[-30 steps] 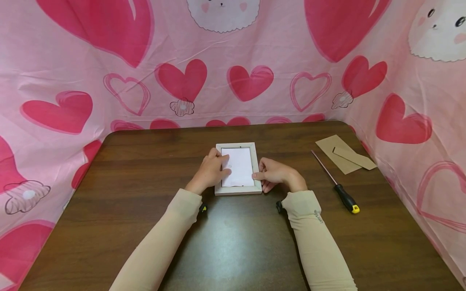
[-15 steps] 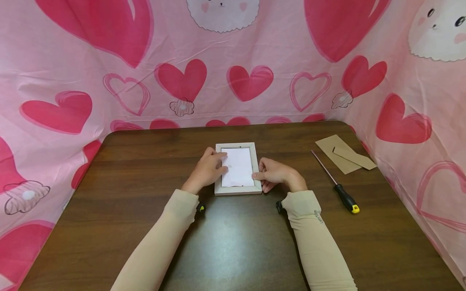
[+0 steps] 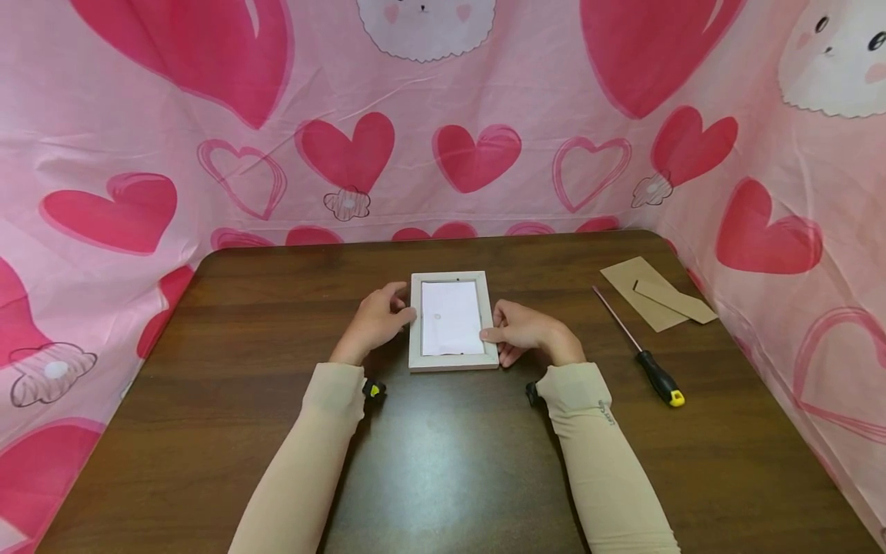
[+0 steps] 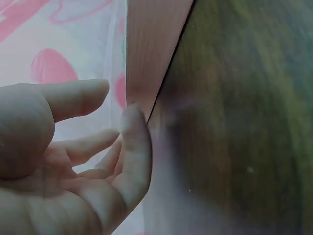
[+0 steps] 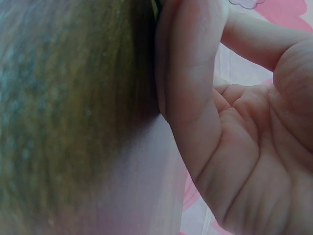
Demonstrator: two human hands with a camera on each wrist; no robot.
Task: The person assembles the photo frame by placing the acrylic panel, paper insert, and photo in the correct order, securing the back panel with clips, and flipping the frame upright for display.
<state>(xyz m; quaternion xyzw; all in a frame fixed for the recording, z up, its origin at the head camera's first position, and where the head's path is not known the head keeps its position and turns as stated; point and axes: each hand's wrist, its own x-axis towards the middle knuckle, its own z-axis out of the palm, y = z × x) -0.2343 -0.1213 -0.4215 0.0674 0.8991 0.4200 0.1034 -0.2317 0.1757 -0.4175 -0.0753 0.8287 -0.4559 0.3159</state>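
A whitewashed picture frame (image 3: 454, 362) lies face down on the table, a white sheet (image 3: 450, 319) filling its opening. At its right side, my right hand (image 3: 529, 329) grips the border, thumb on top and the other fingers bent against the outer edge. My left hand (image 3: 374, 322) is beside the left border, fingers loosely bent, thumb tip right at the edge. In the left wrist view, the frame's side (image 4: 154, 44) shows past the fingertips, with a gap between thumb and fingers. The right wrist view shows mostly bent fingers (image 5: 193, 83), which hide the frame.
On the right lies a screwdriver (image 3: 654, 377) with a black and yellow handle. Beyond it, a brown backing board (image 3: 640, 281) lies under a narrower brown strip (image 3: 674, 300). A pink heart-printed cloth (image 3: 477, 77) hangs around the brown wooden table (image 3: 443, 462).
My left hand has drawn back leftward off the white sheet to the frame's left edge. The right hand and the frame have stayed in place.
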